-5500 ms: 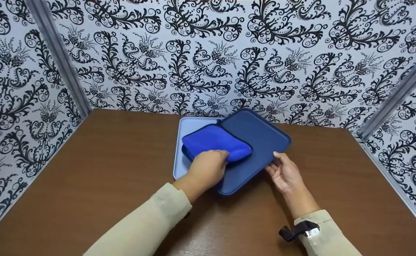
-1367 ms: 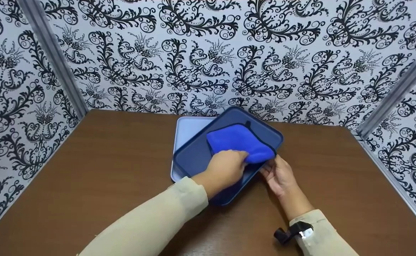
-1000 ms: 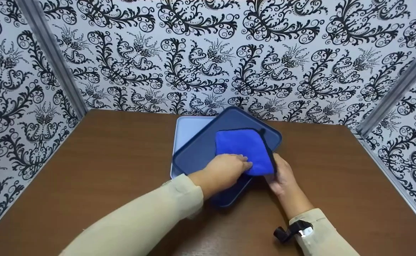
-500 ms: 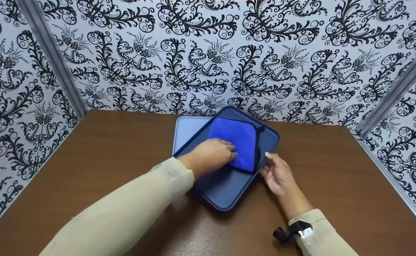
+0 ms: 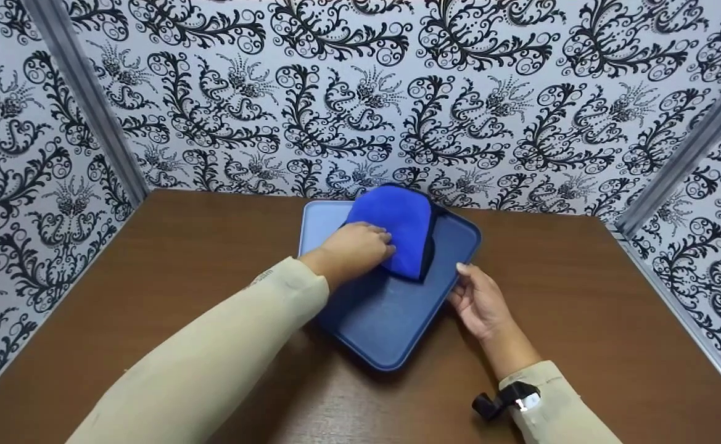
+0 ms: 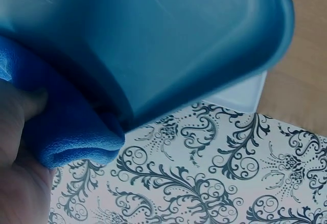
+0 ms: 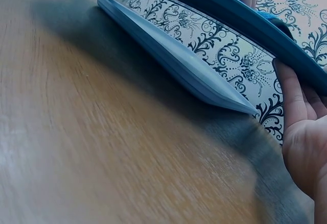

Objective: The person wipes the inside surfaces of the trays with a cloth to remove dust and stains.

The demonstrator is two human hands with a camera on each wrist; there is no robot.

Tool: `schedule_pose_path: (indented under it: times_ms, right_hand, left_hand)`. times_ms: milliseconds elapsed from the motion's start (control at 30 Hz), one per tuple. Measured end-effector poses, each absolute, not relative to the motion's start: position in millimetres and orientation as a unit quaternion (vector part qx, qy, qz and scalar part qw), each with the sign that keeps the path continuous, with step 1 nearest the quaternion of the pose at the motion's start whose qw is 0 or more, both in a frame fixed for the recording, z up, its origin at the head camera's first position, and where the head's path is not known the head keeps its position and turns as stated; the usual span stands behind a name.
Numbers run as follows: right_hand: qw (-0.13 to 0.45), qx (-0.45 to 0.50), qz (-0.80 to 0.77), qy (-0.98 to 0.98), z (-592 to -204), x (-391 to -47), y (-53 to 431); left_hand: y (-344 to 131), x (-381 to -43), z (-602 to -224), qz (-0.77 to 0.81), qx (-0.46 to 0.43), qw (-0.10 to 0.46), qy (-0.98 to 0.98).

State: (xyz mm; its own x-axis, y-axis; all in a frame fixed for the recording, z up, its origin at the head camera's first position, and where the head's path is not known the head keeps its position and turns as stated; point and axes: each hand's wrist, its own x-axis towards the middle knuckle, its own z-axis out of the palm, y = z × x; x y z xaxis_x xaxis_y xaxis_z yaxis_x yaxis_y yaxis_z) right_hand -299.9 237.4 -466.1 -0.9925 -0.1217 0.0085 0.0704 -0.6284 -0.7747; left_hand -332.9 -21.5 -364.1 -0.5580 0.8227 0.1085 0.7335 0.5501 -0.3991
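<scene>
Brown bench [image 5: 200, 246] across the lower frame, dark blue tray [image 5: 391, 320] at centre! Pale tray [image 5: 323, 217] peeks out at its upper left, and only the right-wrist view reveals the gap between them. Blue cloth [image 5: 397, 216] on the dark tray's upper end; left hand [image 5: 357, 246], reaching from lower left, clamps it. Right of centre, right hand [image 5: 482, 302] grips the rim, thumb on top.

In the head view, the left hand [image 5: 357, 248] partly covers the blue cloth [image 5: 402, 219] and the dark tray [image 5: 391, 317] hides most of the pale tray [image 5: 323, 217].
</scene>
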Motion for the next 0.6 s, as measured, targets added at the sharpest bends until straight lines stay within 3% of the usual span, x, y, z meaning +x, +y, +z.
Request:
schedule_pose_path:
  times_ms: [600]
  right_hand:
    - [0.058,-0.045,-0.892,0.446,-465,-298,235]
  left_hand:
    - [-32,-346,-365,0.081,-0.363,0.155,-0.915]
